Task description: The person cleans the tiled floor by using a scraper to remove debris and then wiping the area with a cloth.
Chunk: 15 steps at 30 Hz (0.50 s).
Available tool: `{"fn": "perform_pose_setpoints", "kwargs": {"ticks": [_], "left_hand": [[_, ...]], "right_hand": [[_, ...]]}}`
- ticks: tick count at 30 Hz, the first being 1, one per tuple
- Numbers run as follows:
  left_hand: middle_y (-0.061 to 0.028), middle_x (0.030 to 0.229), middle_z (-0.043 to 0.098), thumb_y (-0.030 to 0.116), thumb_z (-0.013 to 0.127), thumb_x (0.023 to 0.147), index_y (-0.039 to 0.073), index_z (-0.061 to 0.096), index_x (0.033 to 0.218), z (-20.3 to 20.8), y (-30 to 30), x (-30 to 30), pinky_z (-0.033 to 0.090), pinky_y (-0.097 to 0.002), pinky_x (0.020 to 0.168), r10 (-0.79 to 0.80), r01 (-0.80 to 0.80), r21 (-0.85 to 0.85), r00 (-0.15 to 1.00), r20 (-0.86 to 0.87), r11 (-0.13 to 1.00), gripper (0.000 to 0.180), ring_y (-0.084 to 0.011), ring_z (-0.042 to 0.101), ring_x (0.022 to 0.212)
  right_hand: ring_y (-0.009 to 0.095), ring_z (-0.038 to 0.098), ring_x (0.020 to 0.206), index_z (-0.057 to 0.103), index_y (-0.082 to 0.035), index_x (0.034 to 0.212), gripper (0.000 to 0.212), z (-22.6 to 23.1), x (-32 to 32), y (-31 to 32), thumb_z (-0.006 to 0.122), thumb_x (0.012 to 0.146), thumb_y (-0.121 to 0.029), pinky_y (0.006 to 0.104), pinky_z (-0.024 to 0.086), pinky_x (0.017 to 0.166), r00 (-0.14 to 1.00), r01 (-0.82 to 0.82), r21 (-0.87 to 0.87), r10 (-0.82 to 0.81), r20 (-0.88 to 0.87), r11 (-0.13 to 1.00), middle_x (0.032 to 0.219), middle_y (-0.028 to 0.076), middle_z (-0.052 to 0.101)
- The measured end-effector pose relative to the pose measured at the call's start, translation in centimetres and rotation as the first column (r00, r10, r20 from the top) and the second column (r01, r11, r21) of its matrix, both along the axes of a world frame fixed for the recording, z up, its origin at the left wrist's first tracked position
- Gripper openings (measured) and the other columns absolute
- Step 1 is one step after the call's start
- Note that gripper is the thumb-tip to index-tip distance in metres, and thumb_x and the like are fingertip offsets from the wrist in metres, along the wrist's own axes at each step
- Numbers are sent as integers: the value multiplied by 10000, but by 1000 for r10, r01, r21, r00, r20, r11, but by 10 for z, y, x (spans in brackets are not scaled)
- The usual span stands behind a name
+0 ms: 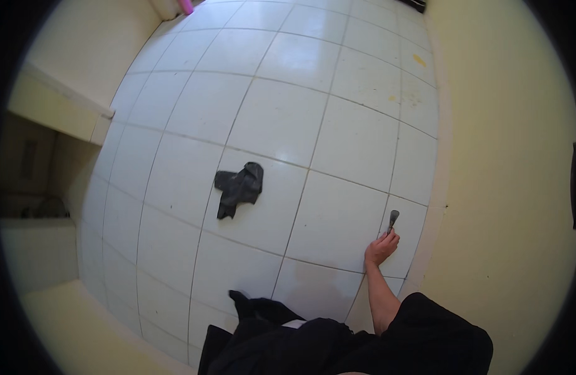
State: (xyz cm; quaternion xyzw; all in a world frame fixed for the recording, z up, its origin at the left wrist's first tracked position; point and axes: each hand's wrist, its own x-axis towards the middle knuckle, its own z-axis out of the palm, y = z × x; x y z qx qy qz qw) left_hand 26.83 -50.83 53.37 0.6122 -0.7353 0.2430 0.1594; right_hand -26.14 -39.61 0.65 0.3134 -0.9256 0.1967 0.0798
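My right hand [382,249] reaches out over the tiled floor near the wall on the right. Its fingers are closed around a small scraper-like tool [394,215], whose flared dark end points away from me. The handle is mostly hidden in my fingers. To the left of that hand, a crumpled black cloth [239,189] lies flat on the pale tiles. My left hand does not show; black clothing [288,344] covers the lower part of the view.
Pale square tiles [350,219] with dark joints cover the floor. A cream wall [500,187] runs along the right. Yellow stains [419,60] mark the tiles at the far right. At the left is a recessed opening [31,162]; something pink [186,6] stands at the far left.
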Motion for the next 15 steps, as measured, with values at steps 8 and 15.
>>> {"fn": "perform_pose_setpoints", "kwargs": {"ticks": [8, 15], "left_hand": [[-172, 1450, 548, 493, 422, 1070, 15, 494, 1453, -249, 181, 4, 396, -460, 1141, 728, -245, 784, 593, -345, 571, 617, -318, 520, 1332], [-174, 1438, 544, 517, 440, 1055, 10, 482, 1448, -337, 305, -39, 408, -450, 1128, 926, -122, 954, 304, -225, 272, 643, -308, 527, 1311]], "right_hand": [[388, 562, 1072, 536, -6, 1303, 316, -1, 2, 2, 520, 1001, -99, 492, 444, 896, 999, 23, 26, -22, -43, 999, 1169, 181, 555], [388, 570, 1073, 544, -11, 1291, 308, -7, -14, 8, 512, 1000, -104, 508, 455, 902, 997, 45, 34, -43, -63, 998, 1159, 184, 566]]}}
